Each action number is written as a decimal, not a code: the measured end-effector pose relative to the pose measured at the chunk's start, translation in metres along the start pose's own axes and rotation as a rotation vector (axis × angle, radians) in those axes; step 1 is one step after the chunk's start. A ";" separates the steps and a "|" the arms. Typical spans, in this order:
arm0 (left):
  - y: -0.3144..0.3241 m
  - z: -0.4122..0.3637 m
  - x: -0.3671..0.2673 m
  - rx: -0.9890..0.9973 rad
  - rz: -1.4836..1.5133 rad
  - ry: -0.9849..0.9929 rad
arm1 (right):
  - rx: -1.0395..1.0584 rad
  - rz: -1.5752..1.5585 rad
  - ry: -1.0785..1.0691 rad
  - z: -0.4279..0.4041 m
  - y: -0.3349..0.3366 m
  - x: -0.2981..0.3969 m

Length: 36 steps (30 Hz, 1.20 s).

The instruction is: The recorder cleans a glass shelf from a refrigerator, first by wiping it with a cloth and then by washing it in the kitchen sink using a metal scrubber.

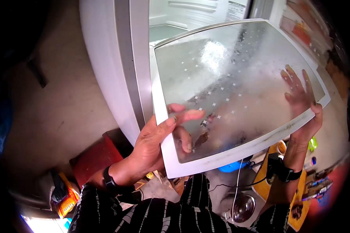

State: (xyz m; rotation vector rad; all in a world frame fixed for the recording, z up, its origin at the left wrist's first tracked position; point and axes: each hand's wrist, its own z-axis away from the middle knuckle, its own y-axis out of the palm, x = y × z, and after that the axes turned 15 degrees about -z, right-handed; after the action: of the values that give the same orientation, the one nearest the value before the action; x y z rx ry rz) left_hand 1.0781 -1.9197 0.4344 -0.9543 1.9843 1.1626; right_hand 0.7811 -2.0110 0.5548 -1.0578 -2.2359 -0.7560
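Observation:
A glass refrigerator shelf (221, 78) with a white plastic frame and small star marks is held tilted in front of me. My left hand (154, 138) grips its left edge, thumb on the frame and one finger over the glass. On the lower right corner, my right hand (307, 122) has its thumb on the frame; its other fingers show through the glass from beneath. The glass looks smeared and hazy, with a brown patch near the left hand. Behind the shelf stands the open refrigerator (189, 13), its white interior partly covered by the shelf.
To the left is the refrigerator's pale outer panel (105, 55). A red box-like object (96, 157) sits low beside my left forearm. At lower right are a yellow table (299, 201) with items on it, a metal bowl (244, 208) and a hanging white cord (237, 186).

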 end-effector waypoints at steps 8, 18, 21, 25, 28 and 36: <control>-0.021 0.005 0.012 0.037 0.040 -0.105 | -0.176 -0.068 0.028 0.058 0.012 -0.002; -0.017 0.024 0.009 0.084 -0.138 -0.243 | -0.478 0.034 -0.067 0.150 0.047 0.014; -0.021 0.030 0.016 0.226 -0.138 -0.258 | -0.519 0.026 -0.048 0.181 0.046 0.015; -0.020 0.036 0.024 0.230 -0.172 -0.307 | -0.618 -0.045 -0.042 0.209 0.050 0.006; -0.020 0.036 0.031 0.252 -0.169 -0.336 | -0.673 -0.053 -0.027 0.232 0.047 0.001; -0.019 0.030 0.053 0.376 -0.166 -0.375 | -0.805 -0.104 -0.015 0.268 0.049 0.001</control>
State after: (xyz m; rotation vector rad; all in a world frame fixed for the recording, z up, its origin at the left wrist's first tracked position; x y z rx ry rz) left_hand 1.0704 -1.9130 0.3713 -0.6377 1.7014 0.7717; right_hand 0.7573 -1.8018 0.3825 -1.2835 -2.0239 -1.7815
